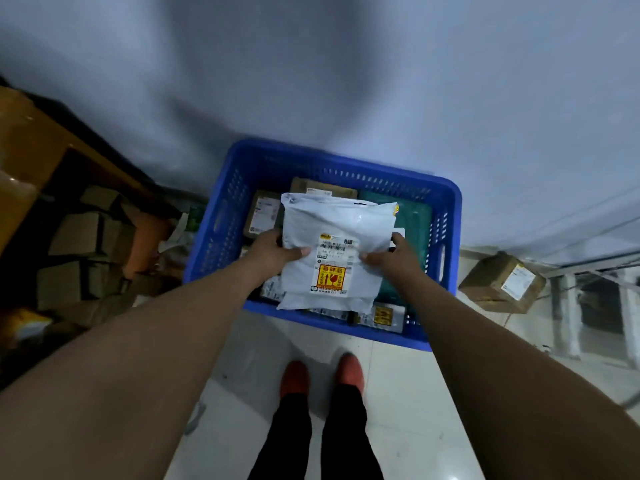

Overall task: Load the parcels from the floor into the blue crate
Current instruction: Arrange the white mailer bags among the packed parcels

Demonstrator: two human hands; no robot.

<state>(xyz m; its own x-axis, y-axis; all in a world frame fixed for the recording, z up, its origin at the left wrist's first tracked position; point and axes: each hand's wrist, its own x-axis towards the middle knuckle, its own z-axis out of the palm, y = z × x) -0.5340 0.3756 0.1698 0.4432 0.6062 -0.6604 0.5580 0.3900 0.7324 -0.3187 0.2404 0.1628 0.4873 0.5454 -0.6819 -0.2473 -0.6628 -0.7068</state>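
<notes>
In the head view, the left hand (273,251) and the right hand (395,255) are pinching the side edges of the white parcel (334,226), thumbs on top, over the middle of the blue crate (221,216). Lowering it flat seems best; it is looking soft and wrinkled, carrying a red-yellow sticker
</notes>
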